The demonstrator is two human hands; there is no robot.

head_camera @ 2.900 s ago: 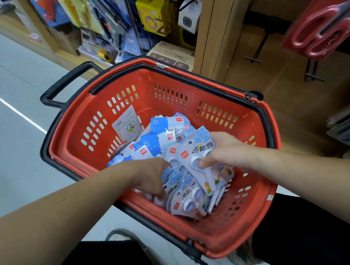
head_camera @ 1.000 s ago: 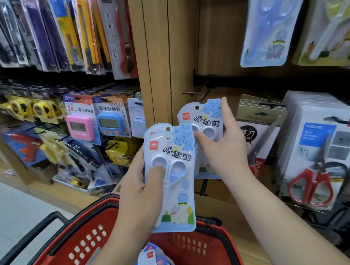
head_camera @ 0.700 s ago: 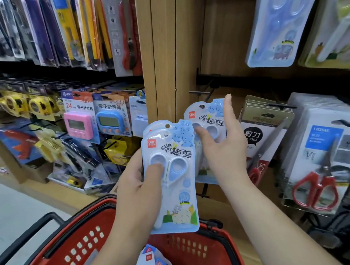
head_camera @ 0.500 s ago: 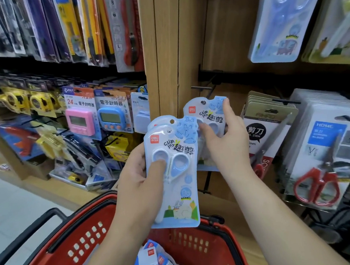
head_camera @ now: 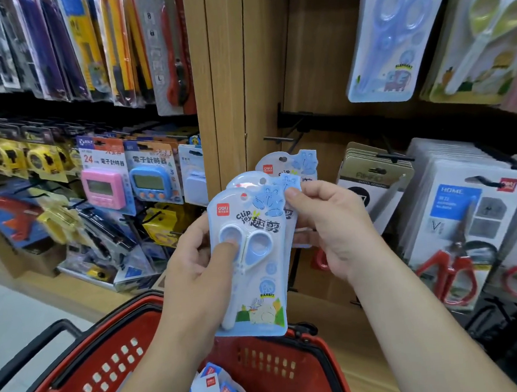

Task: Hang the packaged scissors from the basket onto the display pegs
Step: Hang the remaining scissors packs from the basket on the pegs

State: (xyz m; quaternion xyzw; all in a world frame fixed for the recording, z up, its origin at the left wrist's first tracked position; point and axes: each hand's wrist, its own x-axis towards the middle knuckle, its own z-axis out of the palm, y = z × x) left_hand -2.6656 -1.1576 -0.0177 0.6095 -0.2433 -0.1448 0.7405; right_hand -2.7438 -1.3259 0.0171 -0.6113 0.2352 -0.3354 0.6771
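left hand (head_camera: 192, 271) grips the front pale-blue carded pack of small white-and-blue scissors (head_camera: 251, 288), thumb curled onto a handle ring. right hand (head_camera: 330, 230) pinches a second pack (head_camera: 259, 182), mostly hidden behind. a third pack (head_camera: 288, 164) peeks out below the black metal peg (head_camera: 274, 139); whether held or hung, i cannot tell. the red plastic basket (head_camera: 109, 359) is cut off below.
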